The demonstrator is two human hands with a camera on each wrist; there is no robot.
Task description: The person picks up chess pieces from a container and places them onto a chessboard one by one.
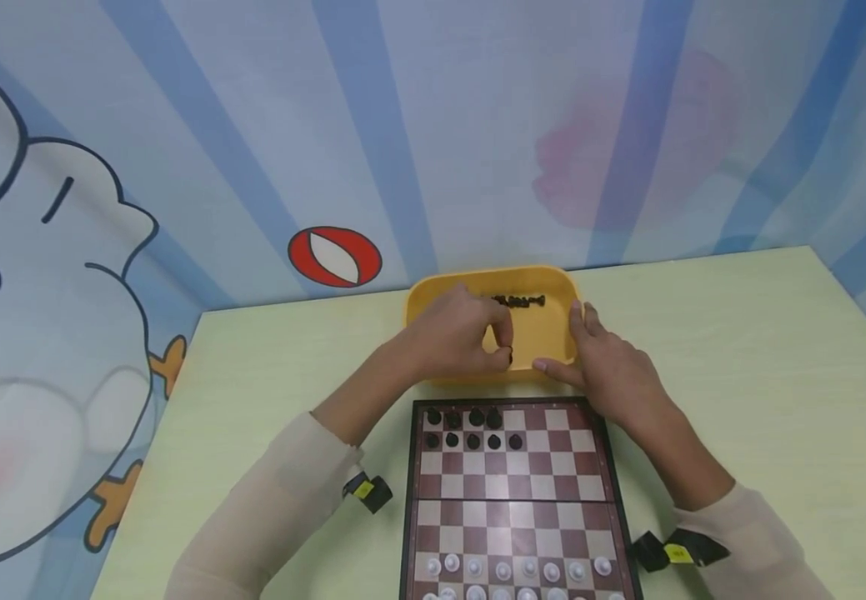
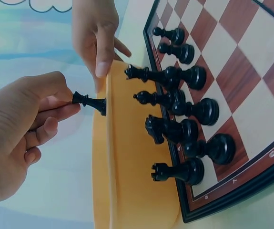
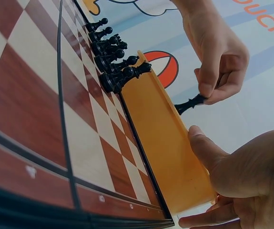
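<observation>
My left hand (image 1: pixel 458 333) pinches a black chess piece (image 2: pixel 90 102) between thumb and fingertips, over the near side of a yellow plastic tray (image 1: pixel 545 333). The fingers cover the piece's top; its base points down past the tray's rim. My right hand (image 1: pixel 620 375) holds the tray's near right corner, thumb along the front rim and fingers at the right side. More black pieces (image 1: pixel 518 301) lie in a row in the tray. Just in front, on a chessboard (image 1: pixel 511 487), black pieces (image 2: pixel 175 129) stand upright in two rows at the far left.
White pieces (image 1: pixel 503 571) stand in rows at the board's near end. The board lies unfolded on a pale table (image 1: pixel 290 358), its far edge close to the tray. A wall with cartoon prints (image 1: pixel 478 125) rises right behind the tray.
</observation>
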